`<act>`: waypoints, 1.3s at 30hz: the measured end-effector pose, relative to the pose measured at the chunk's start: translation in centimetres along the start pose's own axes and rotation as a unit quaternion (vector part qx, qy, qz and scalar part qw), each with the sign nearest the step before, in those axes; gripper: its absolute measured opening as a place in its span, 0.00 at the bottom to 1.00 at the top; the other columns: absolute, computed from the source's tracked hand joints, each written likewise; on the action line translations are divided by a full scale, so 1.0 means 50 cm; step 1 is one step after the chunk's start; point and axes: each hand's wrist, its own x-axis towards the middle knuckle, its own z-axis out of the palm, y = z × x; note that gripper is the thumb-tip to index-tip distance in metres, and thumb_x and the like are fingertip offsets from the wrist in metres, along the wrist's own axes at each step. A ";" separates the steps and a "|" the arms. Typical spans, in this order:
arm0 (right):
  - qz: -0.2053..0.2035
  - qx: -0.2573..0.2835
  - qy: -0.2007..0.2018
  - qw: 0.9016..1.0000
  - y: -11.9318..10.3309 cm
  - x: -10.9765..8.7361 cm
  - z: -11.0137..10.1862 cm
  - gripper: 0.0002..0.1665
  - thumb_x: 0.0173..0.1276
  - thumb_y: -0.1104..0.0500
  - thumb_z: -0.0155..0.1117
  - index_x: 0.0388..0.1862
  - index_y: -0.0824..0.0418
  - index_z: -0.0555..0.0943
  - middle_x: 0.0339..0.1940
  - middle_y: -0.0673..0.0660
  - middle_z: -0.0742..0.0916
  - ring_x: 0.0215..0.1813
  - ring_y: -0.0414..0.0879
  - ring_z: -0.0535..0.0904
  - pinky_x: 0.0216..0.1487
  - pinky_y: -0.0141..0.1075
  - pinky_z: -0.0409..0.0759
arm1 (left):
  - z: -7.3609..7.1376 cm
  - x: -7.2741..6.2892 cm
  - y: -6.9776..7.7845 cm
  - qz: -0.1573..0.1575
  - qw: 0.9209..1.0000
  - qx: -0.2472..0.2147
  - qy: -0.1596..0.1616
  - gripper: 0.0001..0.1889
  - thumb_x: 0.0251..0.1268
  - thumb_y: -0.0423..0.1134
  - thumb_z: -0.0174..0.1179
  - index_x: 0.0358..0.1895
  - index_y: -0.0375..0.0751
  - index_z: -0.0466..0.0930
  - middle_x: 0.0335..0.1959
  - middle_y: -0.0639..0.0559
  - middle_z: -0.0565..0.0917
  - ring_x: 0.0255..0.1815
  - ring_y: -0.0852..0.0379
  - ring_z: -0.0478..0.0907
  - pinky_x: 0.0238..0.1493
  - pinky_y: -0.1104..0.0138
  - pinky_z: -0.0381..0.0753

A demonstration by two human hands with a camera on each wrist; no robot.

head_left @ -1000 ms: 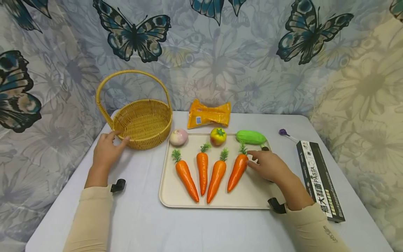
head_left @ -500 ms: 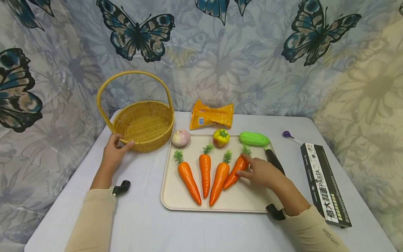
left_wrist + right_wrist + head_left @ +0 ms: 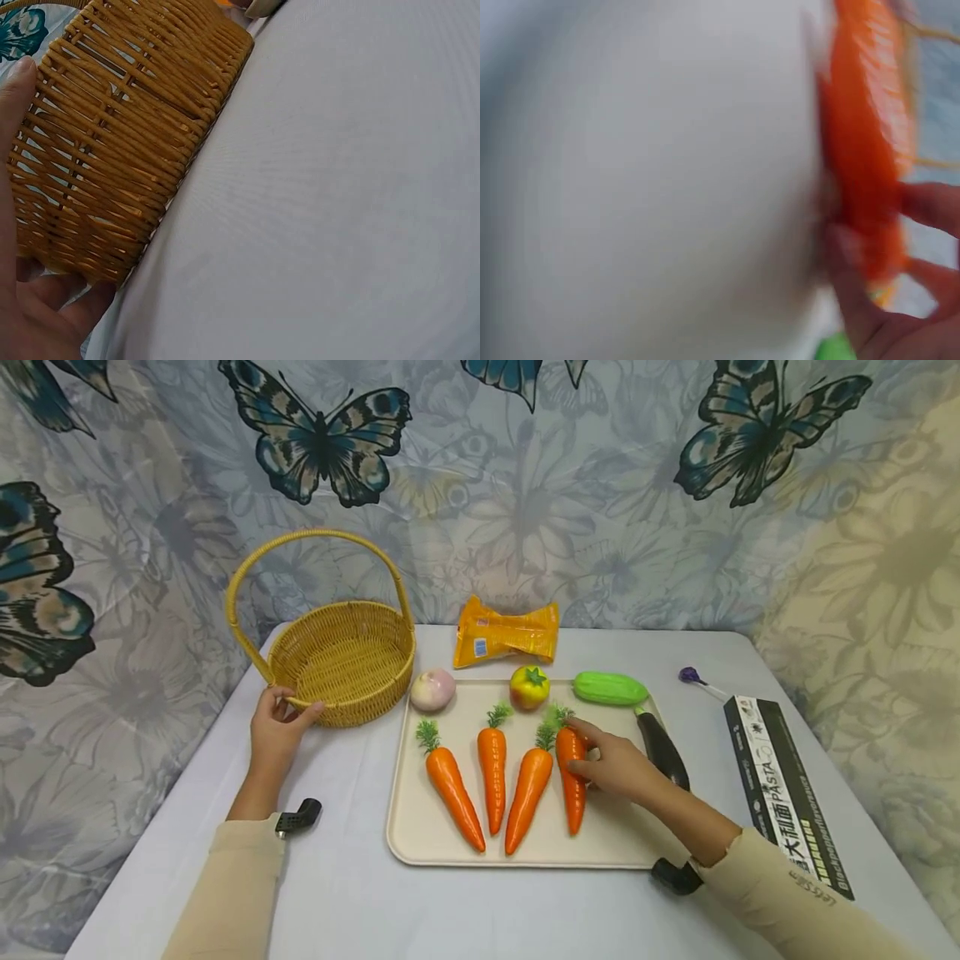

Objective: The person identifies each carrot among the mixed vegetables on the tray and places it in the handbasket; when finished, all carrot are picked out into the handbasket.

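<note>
With thumb and fingers, my right hand point(image 3: 617, 766) pinches the upper part of the rightmost orange carrot point(image 3: 573, 785), whose tip points toward me. In the right wrist view this carrot point(image 3: 864, 127) is blurred between thumb and fingers. Its green top overlaps that of the neighbouring carrot point(image 3: 528, 800). Two more carrots, a middle one point(image 3: 492, 781) and a left one point(image 3: 454, 797), lie on the cream tray point(image 3: 420, 839). My left hand point(image 3: 276, 739) grips the near left side of a yellow wicker basket point(image 3: 345, 660). In the left wrist view its fingers and thumb spread across the weave point(image 3: 135, 112).
Along the tray's far edge are a pinkish onion point(image 3: 432, 690), a yellow-red pepper point(image 3: 529, 687) and a green cucumber point(image 3: 610, 688). An eggplant point(image 3: 663, 750) lies behind my right hand. Beyond stand an orange packet point(image 3: 506, 633), a purple lollipop point(image 3: 688, 675) and a black pasta box point(image 3: 787, 797).
My right hand has reached in and taken hold of the rightmost carrot, turning it from slanted to nearly straight. My left hand has closed on the basket's side.
</note>
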 end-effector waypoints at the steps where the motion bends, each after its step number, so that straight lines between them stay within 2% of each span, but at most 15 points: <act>1: 0.005 0.043 0.000 0.999 0.005 -0.005 0.003 0.44 0.66 0.54 0.66 0.78 0.48 0.57 0.48 0.65 0.81 0.30 0.47 0.79 0.31 0.38 0.80 | 0.000 -0.002 -0.001 0.002 1.000 -0.002 -0.001 0.27 0.55 0.40 0.73 0.51 0.37 0.66 0.75 0.48 0.56 0.74 0.49 0.55 0.65 0.57 0.69; 3: 0.008 0.116 0.006 0.993 0.014 -0.011 0.008 0.48 0.64 0.58 0.67 0.78 0.51 0.54 0.57 0.69 0.76 0.35 0.49 0.80 0.33 0.39 0.83 | 0.000 -0.003 -0.001 -0.001 1.000 0.000 -0.005 0.29 0.56 0.39 0.73 0.53 0.34 0.65 0.75 0.48 0.56 0.74 0.49 0.54 0.65 0.56 0.69; 7: 0.022 0.235 0.001 0.972 0.013 -0.020 0.007 0.51 0.65 0.63 0.65 0.79 0.59 0.47 0.60 0.71 0.71 0.42 0.52 0.80 0.39 0.44 0.86 | -0.001 -0.004 0.002 -0.003 1.000 0.004 -0.010 0.31 0.57 0.38 0.72 0.56 0.32 0.63 0.75 0.47 0.56 0.75 0.49 0.54 0.66 0.54 0.68; 10: 0.017 0.291 -0.008 0.956 0.004 -0.020 -0.001 0.48 0.66 0.65 0.64 0.78 0.64 0.47 0.63 0.72 0.69 0.46 0.54 0.80 0.43 0.47 0.85 | -0.002 -0.003 0.005 -0.007 1.000 0.009 -0.012 0.31 0.58 0.39 0.72 0.57 0.33 0.63 0.76 0.48 0.54 0.75 0.49 0.53 0.66 0.53 0.68; 14: 0.009 0.341 -0.025 0.940 -0.012 -0.011 -0.015 0.45 0.68 0.63 0.64 0.76 0.67 0.51 0.65 0.71 0.68 0.50 0.55 0.81 0.47 0.50 0.84 | -0.005 0.001 0.005 -0.009 1.000 0.016 -0.011 0.31 0.58 0.40 0.71 0.58 0.33 0.63 0.76 0.48 0.54 0.75 0.49 0.53 0.66 0.53 0.68; 19: -0.013 0.382 -0.040 0.923 -0.041 0.016 -0.025 0.43 0.69 0.63 0.64 0.75 0.67 0.53 0.64 0.71 0.69 0.53 0.55 0.79 0.49 0.52 0.82 | -0.004 0.002 0.004 0.001 1.000 0.012 -0.007 0.32 0.58 0.41 0.71 0.57 0.32 0.63 0.76 0.46 0.55 0.75 0.47 0.53 0.67 0.52 0.66; 22: -0.023 0.395 -0.044 0.917 -0.063 0.038 -0.027 0.40 0.69 0.64 0.63 0.74 0.65 0.55 0.62 0.70 0.70 0.52 0.55 0.78 0.49 0.53 0.82 | -0.002 0.003 0.003 0.008 1.000 0.010 -0.009 0.32 0.58 0.42 0.71 0.57 0.31 0.62 0.75 0.44 0.55 0.75 0.47 0.53 0.66 0.51 0.67; 28: -0.030 0.403 -0.051 0.913 -0.113 0.081 -0.022 0.38 0.69 0.63 0.62 0.73 0.63 0.57 0.59 0.67 0.72 0.51 0.54 0.78 0.49 0.52 0.82 | 0.000 0.005 -0.002 0.003 1.000 0.025 -0.012 0.33 0.58 0.44 0.71 0.57 0.32 0.62 0.76 0.47 0.54 0.73 0.46 0.56 0.65 0.53 0.70; 34: -0.041 0.424 -0.055 0.903 -0.153 0.120 -0.005 0.36 0.70 0.64 0.60 0.73 0.64 0.58 0.59 0.67 0.74 0.49 0.53 0.78 0.49 0.52 0.82 | -0.002 0.000 0.002 -0.002 0.999 0.041 -0.012 0.32 0.57 0.46 0.71 0.56 0.34 0.64 0.74 0.46 0.58 0.71 0.45 0.62 0.61 0.56 0.74; 39: -0.054 0.424 -0.052 0.903 -0.189 0.159 0.004 0.33 0.70 0.64 0.60 0.71 0.64 0.61 0.58 0.65 0.74 0.48 0.52 0.79 0.50 0.52 0.82 | -0.008 0.007 0.004 0.000 0.999 0.046 -0.005 0.31 0.57 0.43 0.72 0.55 0.33 0.65 0.73 0.46 0.59 0.71 0.45 0.62 0.60 0.58 0.75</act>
